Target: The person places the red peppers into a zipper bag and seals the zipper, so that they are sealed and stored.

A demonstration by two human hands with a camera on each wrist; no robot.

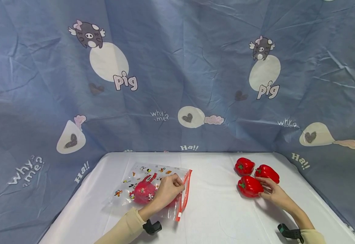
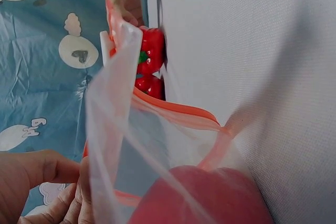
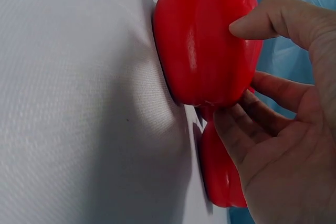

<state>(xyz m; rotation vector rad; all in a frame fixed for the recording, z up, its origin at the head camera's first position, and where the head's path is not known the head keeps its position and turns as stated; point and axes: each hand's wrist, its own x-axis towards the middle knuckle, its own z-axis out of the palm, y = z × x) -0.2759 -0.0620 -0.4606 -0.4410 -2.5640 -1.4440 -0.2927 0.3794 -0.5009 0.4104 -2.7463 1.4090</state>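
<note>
My left hand pinches the upper mouth edge of a clear zip bag printed with cartoon figures. Its red-orange seal strip gapes apart in the left wrist view. Inside the bag lies a red bell pepper, seen through the film. On the right, my right hand grips the nearest of three red bell peppers, the front pepper. The right wrist view has my thumb on one side of that pepper and fingers around its end, with the pepper close against the table.
Behind the gripped one sit two more peppers, the back left pepper and the back right pepper. A white cloth covers the table. A blue printed curtain hangs along the back and sides.
</note>
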